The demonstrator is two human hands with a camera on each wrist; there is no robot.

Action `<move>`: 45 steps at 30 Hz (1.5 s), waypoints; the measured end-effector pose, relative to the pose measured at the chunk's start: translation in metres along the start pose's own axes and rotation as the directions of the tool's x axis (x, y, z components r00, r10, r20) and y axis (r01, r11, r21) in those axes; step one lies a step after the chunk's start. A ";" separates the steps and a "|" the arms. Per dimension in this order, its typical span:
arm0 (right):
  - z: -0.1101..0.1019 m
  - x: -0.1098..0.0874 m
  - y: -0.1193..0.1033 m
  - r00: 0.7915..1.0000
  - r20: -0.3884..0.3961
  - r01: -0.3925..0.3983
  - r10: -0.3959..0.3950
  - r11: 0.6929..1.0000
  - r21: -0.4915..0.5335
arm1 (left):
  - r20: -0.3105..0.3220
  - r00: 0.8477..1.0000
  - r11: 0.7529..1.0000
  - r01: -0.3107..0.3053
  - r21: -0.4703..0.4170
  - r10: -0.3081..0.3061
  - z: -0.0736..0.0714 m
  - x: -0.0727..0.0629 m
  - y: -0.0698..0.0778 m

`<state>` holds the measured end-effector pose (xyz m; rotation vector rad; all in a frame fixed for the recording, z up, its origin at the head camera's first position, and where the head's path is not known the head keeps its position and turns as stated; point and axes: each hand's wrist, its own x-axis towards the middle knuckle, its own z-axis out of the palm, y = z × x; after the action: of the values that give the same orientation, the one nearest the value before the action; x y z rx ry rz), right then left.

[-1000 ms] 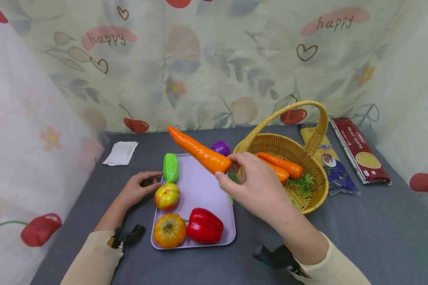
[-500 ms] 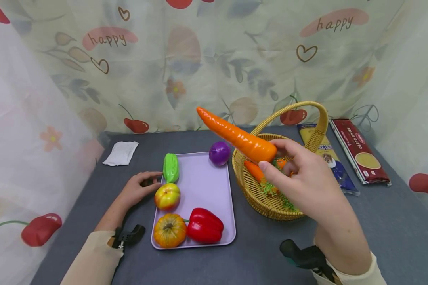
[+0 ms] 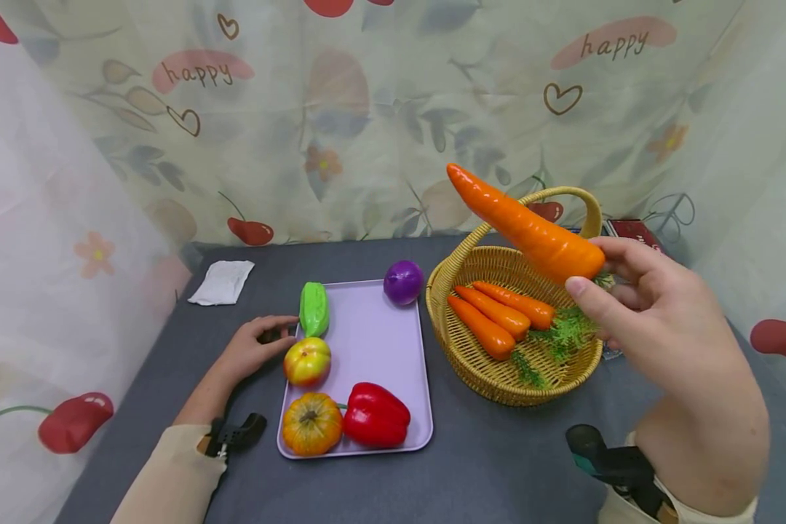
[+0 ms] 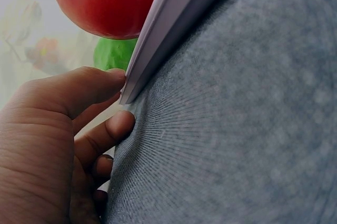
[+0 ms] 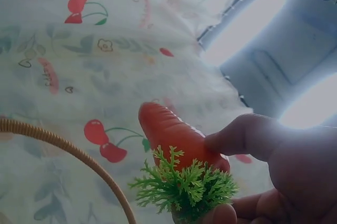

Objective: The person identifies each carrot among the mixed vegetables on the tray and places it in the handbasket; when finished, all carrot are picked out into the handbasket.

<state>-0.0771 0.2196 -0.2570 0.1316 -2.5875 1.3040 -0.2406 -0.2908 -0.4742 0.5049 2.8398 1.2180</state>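
My right hand (image 3: pixel 675 320) pinches an orange carrot (image 3: pixel 520 225) by its thick end, raised above the wicker basket (image 3: pixel 455 353), tip pointing up and left. Green leaves (image 5: pixel 184 187) sprout below the carrot's thick end in the right wrist view. Three more carrots (image 3: pixel 491 313) with leafy tops lie in the basket. My left hand (image 3: pixel 252 349) rests at the left edge of the lilac tray (image 3: pixel 376 342), with its thumb (image 4: pixel 100 88) at the rim. On that tray are a green ridged vegetable (image 3: pixel 314 309), a yellow-red fruit (image 3: pixel 308 362), a small pumpkin (image 3: pixel 312 424) and a red bell pepper (image 3: pixel 375 415).
A purple round vegetable (image 3: pixel 403 282) sits at the tray's far right corner. The basket's tall handle (image 3: pixel 465 255) arches over it. A white folded tissue (image 3: pixel 221 282) lies at the back left. Food packs, mostly hidden by my right hand, lie beyond the basket.
My right hand has carried the carrot rightward and up, from over the tray to above the basket. The carrots in the basket now show fully. My left hand has stayed put.
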 end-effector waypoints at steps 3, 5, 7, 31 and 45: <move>-0.010 -0.002 0.008 1.000 -0.012 -0.013 0.013 1.000 0.012 | 0.000 1.000 1.000 0.000 -0.001 0.000 0.000 0.000 0.000; -0.016 -0.004 0.015 1.000 -0.026 -0.016 0.016 1.000 0.016 | -0.001 1.000 1.000 0.001 0.000 -0.001 0.001 0.000 0.000; -0.023 -0.006 0.023 0.999 -0.043 -0.012 0.014 0.999 0.029 | -0.002 1.000 1.000 0.002 0.002 -0.002 0.001 -0.001 0.000; -0.056 0.005 0.072 0.996 0.003 -0.091 0.093 0.980 -0.178 | -0.009 1.000 1.000 0.011 0.012 -0.011 0.000 0.000 0.001; -0.015 0.060 0.063 0.924 0.311 -0.148 0.225 0.957 -0.250 | -0.011 1.000 1.000 0.013 0.000 -0.013 0.001 0.000 0.001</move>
<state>-0.1445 0.2713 -0.2823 0.0719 -3.0873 1.1195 -0.2407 -0.2896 -0.4738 0.4802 2.8470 1.2227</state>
